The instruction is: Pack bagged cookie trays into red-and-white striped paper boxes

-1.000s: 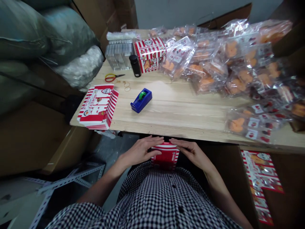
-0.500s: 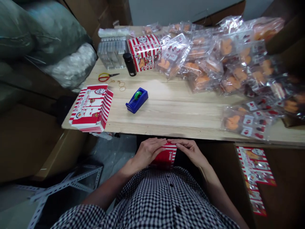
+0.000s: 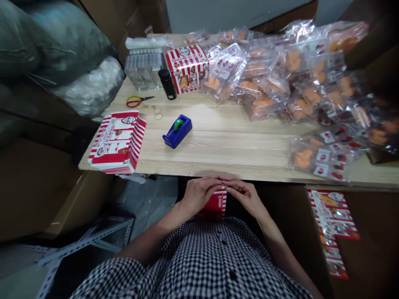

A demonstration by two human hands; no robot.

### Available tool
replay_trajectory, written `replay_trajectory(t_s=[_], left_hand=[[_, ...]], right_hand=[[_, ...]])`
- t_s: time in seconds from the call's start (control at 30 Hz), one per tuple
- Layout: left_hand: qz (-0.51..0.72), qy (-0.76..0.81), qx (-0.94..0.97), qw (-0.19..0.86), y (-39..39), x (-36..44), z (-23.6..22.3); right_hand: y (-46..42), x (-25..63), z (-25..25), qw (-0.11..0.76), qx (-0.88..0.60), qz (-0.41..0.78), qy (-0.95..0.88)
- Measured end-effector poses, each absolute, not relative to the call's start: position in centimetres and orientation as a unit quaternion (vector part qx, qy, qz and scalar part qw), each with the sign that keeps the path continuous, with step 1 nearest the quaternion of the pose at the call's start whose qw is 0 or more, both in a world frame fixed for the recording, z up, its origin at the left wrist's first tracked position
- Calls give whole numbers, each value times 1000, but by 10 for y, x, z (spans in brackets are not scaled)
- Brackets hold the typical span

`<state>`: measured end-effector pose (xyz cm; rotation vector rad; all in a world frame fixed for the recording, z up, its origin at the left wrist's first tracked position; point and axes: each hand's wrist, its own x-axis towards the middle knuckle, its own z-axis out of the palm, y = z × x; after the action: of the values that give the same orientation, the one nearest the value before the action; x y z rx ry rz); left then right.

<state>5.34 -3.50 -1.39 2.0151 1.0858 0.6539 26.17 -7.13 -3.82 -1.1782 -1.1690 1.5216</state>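
A red box with white stripes (image 3: 214, 207) rests at my lap, just below the table's front edge. Over its upper left part my left hand (image 3: 202, 193) is closed, thumb and fingers pressing the top edge. My right hand (image 3: 245, 194) pinches the same edge at the box's upper right corner, and the fingertips of both hands meet there. The fingers cover most of the top edge. On the table ahead stands a blue tape dispenser (image 3: 177, 131) with a green core.
Flat striped cartons (image 3: 116, 143) are stacked at the table's left. Behind lie scissors (image 3: 139, 100), a black bottle (image 3: 167, 84), an upright striped box (image 3: 187, 68) and clear cases (image 3: 143, 68). Bagged orange pieces (image 3: 294, 83) fill the right. Printed packs (image 3: 335, 216) lie lower right.
My hands have drawn closer together along the top edge of the red box, fingertips now meeting. The view has shifted very slightly; the table's things stay put.
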Motion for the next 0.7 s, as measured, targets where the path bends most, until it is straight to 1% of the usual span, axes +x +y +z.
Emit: replay_trajectory(t_s=[0.13,0.23,0.37,0.47,0.7], left_hand=[[280,390,769,422,-28,53,-20],[289,368,766,441,-24,54,-19],[260,370,792,410,-18,55,-15],[229,341,817,405,-10,54,-10],[191,241,820,482,-2,43,0]], right_hand=[[-81,255,-53,475,-468,602,-439],[-82,251,-60,488,-483,589,-426],[-77,250,-58,476,-492,581,-440],[-75,252,-56,459,-499,572,-462],[-79,264,-61,446,-503,540,-507]])
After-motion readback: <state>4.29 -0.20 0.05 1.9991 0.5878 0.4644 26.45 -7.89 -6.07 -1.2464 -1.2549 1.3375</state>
